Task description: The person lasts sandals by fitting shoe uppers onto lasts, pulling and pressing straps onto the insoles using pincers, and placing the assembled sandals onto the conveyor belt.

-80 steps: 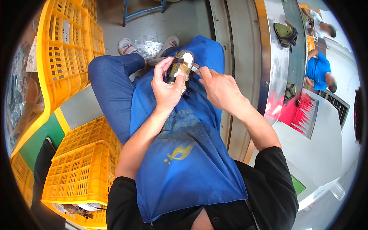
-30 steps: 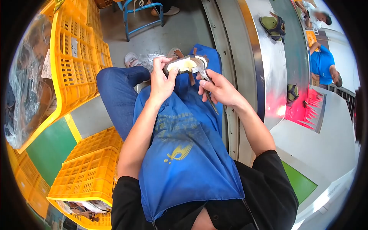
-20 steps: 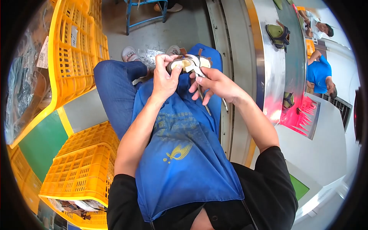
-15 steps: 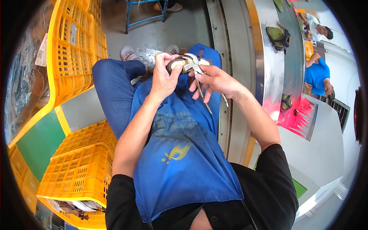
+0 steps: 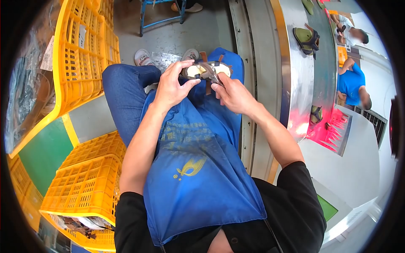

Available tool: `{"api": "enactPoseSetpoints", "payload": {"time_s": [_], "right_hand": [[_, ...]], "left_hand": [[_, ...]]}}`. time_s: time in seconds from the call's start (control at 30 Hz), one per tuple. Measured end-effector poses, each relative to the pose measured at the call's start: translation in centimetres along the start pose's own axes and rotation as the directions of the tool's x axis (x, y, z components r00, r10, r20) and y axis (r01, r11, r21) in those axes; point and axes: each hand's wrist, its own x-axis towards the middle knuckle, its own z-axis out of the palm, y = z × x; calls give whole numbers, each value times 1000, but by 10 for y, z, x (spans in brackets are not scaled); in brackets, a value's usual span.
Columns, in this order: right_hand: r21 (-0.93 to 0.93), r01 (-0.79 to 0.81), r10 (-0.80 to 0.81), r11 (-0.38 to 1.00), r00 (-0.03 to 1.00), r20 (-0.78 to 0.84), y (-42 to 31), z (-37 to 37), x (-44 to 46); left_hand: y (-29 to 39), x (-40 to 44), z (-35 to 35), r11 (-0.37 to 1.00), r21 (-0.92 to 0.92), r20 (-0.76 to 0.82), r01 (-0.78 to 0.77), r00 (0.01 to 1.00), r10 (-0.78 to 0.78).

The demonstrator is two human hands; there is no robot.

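Observation:
Over my lap is a shoe upper on a last (image 5: 193, 72), its cream underside facing up and brown and dark straps folded over its edges. My left hand (image 5: 172, 84) is closed around its left end, thumb along the near side and fingers over the far side. My right hand (image 5: 234, 95) is wrapped around the handles of metal lasting pincers (image 5: 214, 77). The pincers' head lies against the straps at the middle of the underside. Most of the handles are hidden in my palm. A blue apron (image 5: 198, 181) covers my lap beneath.
Yellow crates (image 5: 84, 185) stand on the left, one filled with plastic-wrapped material. To the right runs a metal-edged conveyor (image 5: 297, 80) carrying green sandal uppers (image 5: 306, 40). Two people sit beyond it. A blue stool (image 5: 162, 22) stands ahead.
My right hand has closed around the pincer handles, which were spread and visible before. The pincers have turned against the straps. My left hand has shifted slightly left and down.

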Motion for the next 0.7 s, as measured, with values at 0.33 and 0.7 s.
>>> {"api": "enactPoseSetpoints", "payload": {"time_s": [0.33,0.7], "right_hand": [[-425,50,2,904,993,121,-27,-28,-3],[-274,297,-385,915,846,-368,-21,9,6]], "left_hand": [[8,3,-3,999,9,-2,-49,999,49],[-3,-10,15,987,-131,-84,97,990,-109]]}}
